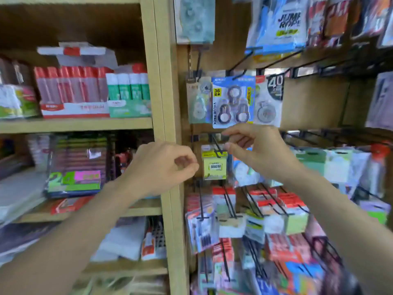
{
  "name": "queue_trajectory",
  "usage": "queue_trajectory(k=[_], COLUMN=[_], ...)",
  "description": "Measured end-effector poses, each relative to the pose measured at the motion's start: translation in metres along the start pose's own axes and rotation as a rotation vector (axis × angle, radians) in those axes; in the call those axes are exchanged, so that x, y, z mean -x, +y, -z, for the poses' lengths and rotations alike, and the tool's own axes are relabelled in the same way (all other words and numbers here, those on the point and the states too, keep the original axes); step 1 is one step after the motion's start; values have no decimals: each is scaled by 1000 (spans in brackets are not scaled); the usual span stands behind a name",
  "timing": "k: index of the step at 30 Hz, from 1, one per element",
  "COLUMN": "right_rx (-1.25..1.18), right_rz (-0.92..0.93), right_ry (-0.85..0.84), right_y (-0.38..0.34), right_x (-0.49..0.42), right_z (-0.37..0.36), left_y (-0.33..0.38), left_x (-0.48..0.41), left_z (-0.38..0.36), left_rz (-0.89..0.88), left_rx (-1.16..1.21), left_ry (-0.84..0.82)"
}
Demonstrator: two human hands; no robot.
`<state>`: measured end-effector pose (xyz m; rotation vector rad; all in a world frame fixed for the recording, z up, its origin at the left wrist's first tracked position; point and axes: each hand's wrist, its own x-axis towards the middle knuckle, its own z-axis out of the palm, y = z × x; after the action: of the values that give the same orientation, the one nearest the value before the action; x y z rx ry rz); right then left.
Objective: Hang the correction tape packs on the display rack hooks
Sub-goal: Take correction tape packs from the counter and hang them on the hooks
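A blue correction tape value pack (234, 101) with three tapes hangs on a black hook of the display rack (308, 103). Single correction tape packs hang on either side, a pale one (198, 103) to its left and one marked 40 (269, 101) to its right. My right hand (255, 150) is just under the blue pack. Its forefinger tip reaches the pack's bottom edge, the thumb is apart below, and it holds nothing. My left hand (163, 167) is lower left in front of the wooden post (168, 103), fingers curled to the thumb, empty.
A yellow-green sticky note pack (214, 165) hangs on a black hook (217, 145) right below my right hand. Several red and white packs hang on lower hooks (265, 205). Glue stick boxes (72, 92) fill the wooden shelf on the left. A jump rope bag (280, 24) hangs top right.
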<state>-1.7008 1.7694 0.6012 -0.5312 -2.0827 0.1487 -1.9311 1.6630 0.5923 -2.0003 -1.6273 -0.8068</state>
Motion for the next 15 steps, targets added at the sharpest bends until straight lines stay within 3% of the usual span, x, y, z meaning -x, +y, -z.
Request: queue_trajectory(k=[7,15], right_rx=[13,-53], right_rz=[-218,-732], right_ry=[-208,-467], right_y=[47,94], right_x=[139,326], right_z=[-64,-133], left_y=[6,47], left_x=[119,305], left_z=[-109,-236], left_rz=[206,600], left_rx=[284,509], left_ry=[-174,-600])
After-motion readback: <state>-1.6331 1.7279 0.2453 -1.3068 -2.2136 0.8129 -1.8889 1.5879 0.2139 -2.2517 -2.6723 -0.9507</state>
